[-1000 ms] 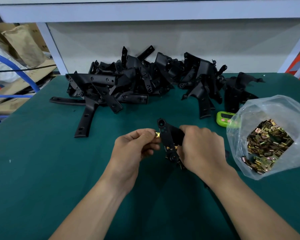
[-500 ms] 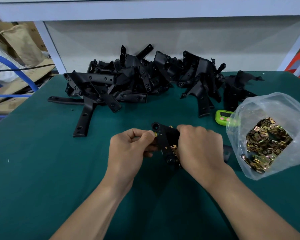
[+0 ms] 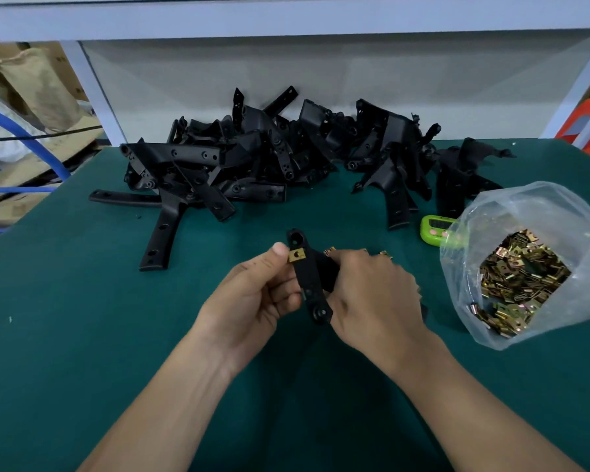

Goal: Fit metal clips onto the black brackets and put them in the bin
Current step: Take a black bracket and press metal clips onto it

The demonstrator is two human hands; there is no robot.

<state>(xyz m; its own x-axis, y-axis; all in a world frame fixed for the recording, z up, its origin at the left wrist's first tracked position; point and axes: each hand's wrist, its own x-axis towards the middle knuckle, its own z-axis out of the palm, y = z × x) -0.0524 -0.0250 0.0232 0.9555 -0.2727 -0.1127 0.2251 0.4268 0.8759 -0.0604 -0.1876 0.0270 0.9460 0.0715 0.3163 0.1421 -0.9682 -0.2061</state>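
Note:
Above the green table I hold one black bracket (image 3: 311, 284) between both hands. My left hand (image 3: 252, 294) pinches a brass metal clip (image 3: 296, 255) with thumb and fingers against the bracket's upper arm, just below its round end hole. My right hand (image 3: 372, 294) grips the bracket's right side, and a few more brass clips (image 3: 385, 255) peek out at its fingertips. A large pile of black brackets (image 3: 269, 158) lies at the back of the table. No bin is in view.
A clear plastic bag (image 3: 539, 212) full of brass clips stands open at the right. A green timer (image 3: 435, 229) lies beside it. One long bracket (image 3: 160, 233) sticks out of the pile toward me. Cardboard and blue tubing (image 3: 21, 131) sit off the table's left edge.
The bracket has turned so its upper arm faces me, and the clip now sits on that arm under my left thumb. Both hands stayed at the table's middle.

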